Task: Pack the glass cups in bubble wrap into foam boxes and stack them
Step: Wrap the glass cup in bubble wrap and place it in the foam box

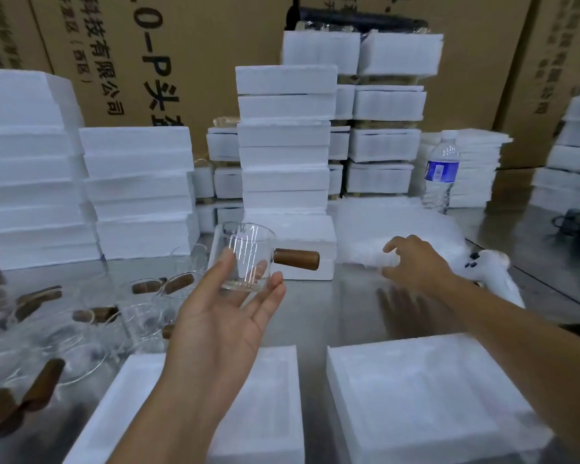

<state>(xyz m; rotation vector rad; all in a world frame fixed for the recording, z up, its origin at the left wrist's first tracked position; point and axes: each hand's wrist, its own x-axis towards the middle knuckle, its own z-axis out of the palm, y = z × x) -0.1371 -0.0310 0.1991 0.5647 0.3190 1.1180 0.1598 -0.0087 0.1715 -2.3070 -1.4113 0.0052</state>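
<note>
Glass cup (245, 256) with a wooden side handle (297, 259) sits upright at the centre of the frame, lifted off the steel table (342, 313) by the left hand (228, 316). The hand lies palm up with the forearm rising from the lower edge. Its thumb presses the cup's near wall and its nearly straight fingers (275, 286) take the base, a light pinch. It probably keeps the cup level and ready for wrapping. At right of centre the right hand (416, 266) reaches forward, palm down, to the near edge of the pile of bubble wrap (399, 226). Its thumb is above the edge and its curled fingers are below. Whether a sheet is already pinched cannot be told. The reach suggests a sheet is being fetched for this cup. Two open foam boxes, one (282, 363) at lower centre and one (416, 346) at lower right, lie just in front of the person, likely placed to receive wrapped cups. More unwrapped cups (81, 329) lie at lower left. Closed foam boxes stand stacked (285, 135) across the upper half, a water bottle (441, 172) beside them at right.
</note>
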